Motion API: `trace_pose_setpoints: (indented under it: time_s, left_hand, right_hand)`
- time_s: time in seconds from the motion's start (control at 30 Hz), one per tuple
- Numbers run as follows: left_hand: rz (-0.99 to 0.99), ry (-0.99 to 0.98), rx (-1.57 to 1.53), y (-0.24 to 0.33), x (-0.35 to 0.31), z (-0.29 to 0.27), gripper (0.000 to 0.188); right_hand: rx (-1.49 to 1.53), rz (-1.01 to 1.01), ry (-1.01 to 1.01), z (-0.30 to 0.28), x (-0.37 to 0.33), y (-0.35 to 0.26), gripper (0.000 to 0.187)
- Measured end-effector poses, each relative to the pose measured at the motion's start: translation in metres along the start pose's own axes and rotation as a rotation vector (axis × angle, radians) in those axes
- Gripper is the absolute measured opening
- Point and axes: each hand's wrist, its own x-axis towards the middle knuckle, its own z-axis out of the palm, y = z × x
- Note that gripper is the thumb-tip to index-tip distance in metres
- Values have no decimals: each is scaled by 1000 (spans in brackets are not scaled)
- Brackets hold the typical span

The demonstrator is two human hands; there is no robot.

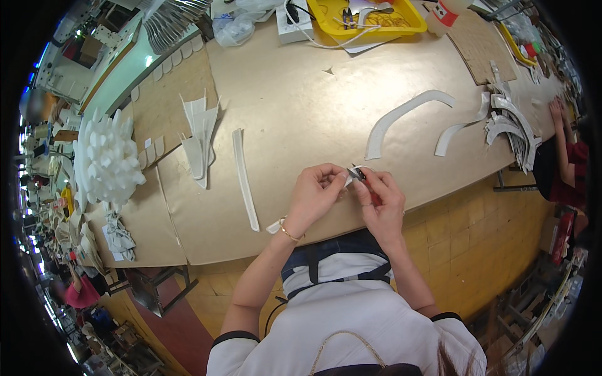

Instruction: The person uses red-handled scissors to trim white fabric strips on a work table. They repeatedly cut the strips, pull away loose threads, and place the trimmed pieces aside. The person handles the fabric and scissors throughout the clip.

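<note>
My left hand is closed in a pinch on a pale strip, whose tail end comes out beside my left wrist. Fingers of my right hand wrap round small snips with dark blades and a red part at the handle. The blades meet the strip's end between my two hands, just above the table's near edge. My fingers hide most of the strip. To the left of my hands lies a straight pale strip. Beyond my right hand lies a curved white strip.
Left on the table are stacked pale pieces and a spiky white heap. At right lie a wavy strip and a pile of curved strips. A yellow tray stands at the back. Another person's hand rests far right.
</note>
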Motion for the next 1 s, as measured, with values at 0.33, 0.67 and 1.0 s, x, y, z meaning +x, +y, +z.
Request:
trace_pose_setpoints:
  time_s: [0.33, 0.67, 1.0]
  left_hand:
    - [10, 10, -27, -1, -1, 0, 23]
    - [-2, -1, -50, 0, -3, -3, 24]
    - [34, 10, -53, -2, -3, -1, 23]
  right_hand:
    - [1, 3, 0, 3, 1, 0, 24]
    - [-20, 20, -26, 3, 1, -1, 23]
    - [7, 22, 9, 5, 1, -1, 20]
